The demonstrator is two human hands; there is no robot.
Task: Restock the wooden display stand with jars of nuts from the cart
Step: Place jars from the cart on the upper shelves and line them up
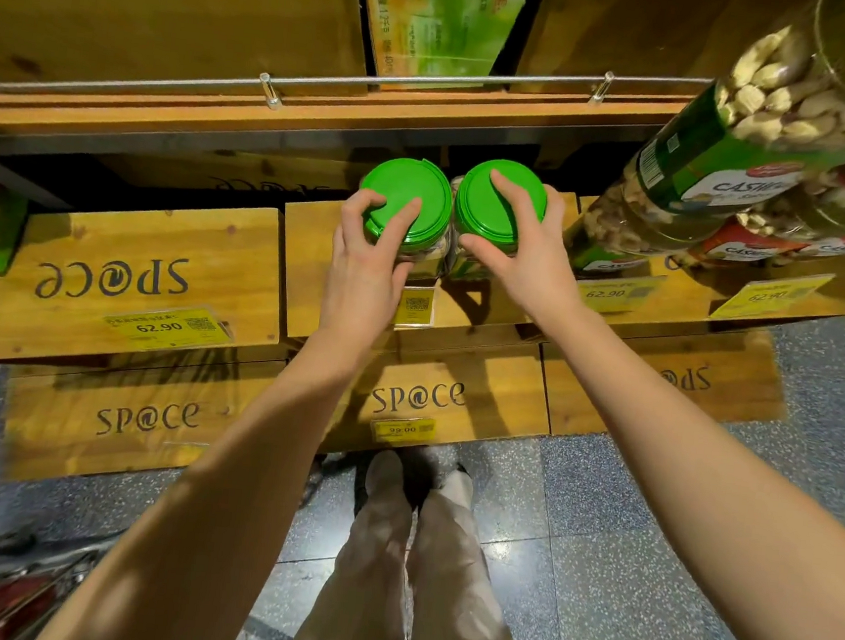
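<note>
Green-lidded jars point(405, 195) adjacent near crate point(307, 267) edge; left hand point(363, 267), right hand point(524, 262) gripping.

Glossy green plastic lids point(405, 199) top clear jars point(428, 261) on matt grainy wooden crates point(121, 265) behind a shiny metal rail point(175, 84).

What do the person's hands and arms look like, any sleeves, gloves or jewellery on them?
The left hand and right hand are bare: no gloves, rings, watch or bracelets show. The left forearm and right forearm are uncovered, with no sleeve in view up to the frame's edge.
</note>
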